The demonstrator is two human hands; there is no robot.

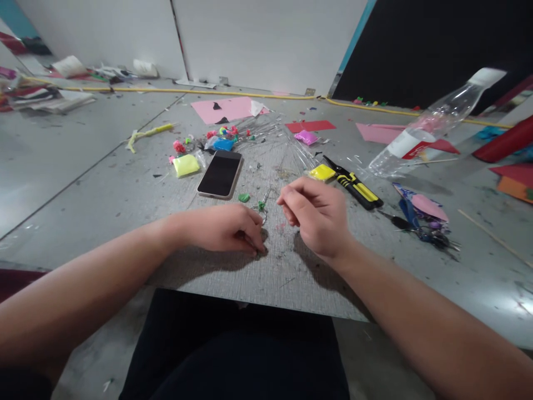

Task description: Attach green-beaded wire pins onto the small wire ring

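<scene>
At the far left of the grey tabletop point(104, 189) we note a yellow-green strip point(149, 133), and nearer the centre a yellow packet point(186, 165) lying just beside a dark phone point(220, 174), which rests face up. Behind the phone we see a cluster of small coloured beads point(222, 135) and a blue packet point(224, 144). Our left hand point(225, 228) rests on the tabletop with its fingers curled down; its fingertips pinch a thin wire piece point(262, 214) that carries a small green bead point(261, 205). A second green bit point(244, 197) lies loose just beyond this hand. The wire piece sits between our two hands, near the front centre of the tabletop. Our right hand point(318, 216) hovers just right of it, fingers bent inward in a loose clench; we cannot tell whether it grips anything. Beyond the right hand lie a yellow block point(322, 172) and, touching it, black-and-yellow pliers point(353, 184). Further right a clear plastic bottle point(433, 125) lies tilted on its side, with pink paper point(377, 132) beneath it, and dark-handled scissors point(416, 222) rest near the right edge.
</scene>
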